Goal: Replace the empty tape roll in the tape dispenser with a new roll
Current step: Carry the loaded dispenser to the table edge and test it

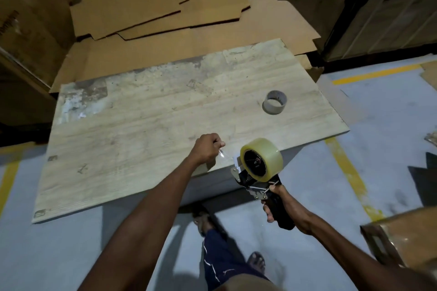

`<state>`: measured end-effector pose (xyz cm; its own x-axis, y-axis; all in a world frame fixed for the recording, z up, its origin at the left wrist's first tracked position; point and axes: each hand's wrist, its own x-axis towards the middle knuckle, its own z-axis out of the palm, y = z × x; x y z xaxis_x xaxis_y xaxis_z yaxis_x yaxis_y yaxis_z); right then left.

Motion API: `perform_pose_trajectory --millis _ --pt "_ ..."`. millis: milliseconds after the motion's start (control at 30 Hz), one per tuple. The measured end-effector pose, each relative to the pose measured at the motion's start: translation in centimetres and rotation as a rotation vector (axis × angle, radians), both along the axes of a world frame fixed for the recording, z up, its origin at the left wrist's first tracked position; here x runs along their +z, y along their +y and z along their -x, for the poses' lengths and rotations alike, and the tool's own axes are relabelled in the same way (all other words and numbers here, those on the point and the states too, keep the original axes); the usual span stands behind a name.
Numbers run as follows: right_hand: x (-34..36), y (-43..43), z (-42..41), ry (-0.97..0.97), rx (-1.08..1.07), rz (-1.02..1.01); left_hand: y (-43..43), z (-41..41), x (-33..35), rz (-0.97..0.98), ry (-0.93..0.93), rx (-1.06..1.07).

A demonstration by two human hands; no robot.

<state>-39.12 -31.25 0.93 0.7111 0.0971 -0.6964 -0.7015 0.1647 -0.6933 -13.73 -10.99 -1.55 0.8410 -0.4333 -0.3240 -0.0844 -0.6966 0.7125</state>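
A black tape dispenser [257, 184] is held by its handle in my right hand [281, 205], off the near right edge of the table. A full roll of clear tape [266, 157] sits on its hub. My left hand [208, 149] pinches the loose end of the clear tape [223, 155], which stretches from the roll leftwards. The empty grey cardboard core [274, 102] stands on end on the table, further back and to the right.
The worn wooden tabletop [142, 130] lies low over a grey floor with yellow lines [347, 172]. Flattened cardboard sheets [165, 14] pile up behind it, and stacked boxes stand on both sides. A cardboard box [402, 238] sits at the near right. My legs and feet are below.
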Motion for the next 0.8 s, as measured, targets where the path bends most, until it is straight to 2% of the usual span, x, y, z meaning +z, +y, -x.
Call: perform_pose_trajectory --millis 367,600,700,800 --pt "-3.8 3.3 4.0 0.024 -0.206 -0.027 -2.0 2.2 -1.3 -0.093 -0.185 -0.163" --pt "-5.4 5.3 4.5 0.121 -0.312 -0.039 -2.1 3.3 -2.2 -0.109 -0.298 -0.267" --pt "-5.4 5.5 4.0 0.144 -0.321 -0.02 -2.1 3.7 -2.5 -0.098 -0.336 -0.233" --pt "-5.5 5.4 3.7 0.151 -0.321 -0.008 -1.7 3.7 -3.0 -0.076 -0.363 -0.075"
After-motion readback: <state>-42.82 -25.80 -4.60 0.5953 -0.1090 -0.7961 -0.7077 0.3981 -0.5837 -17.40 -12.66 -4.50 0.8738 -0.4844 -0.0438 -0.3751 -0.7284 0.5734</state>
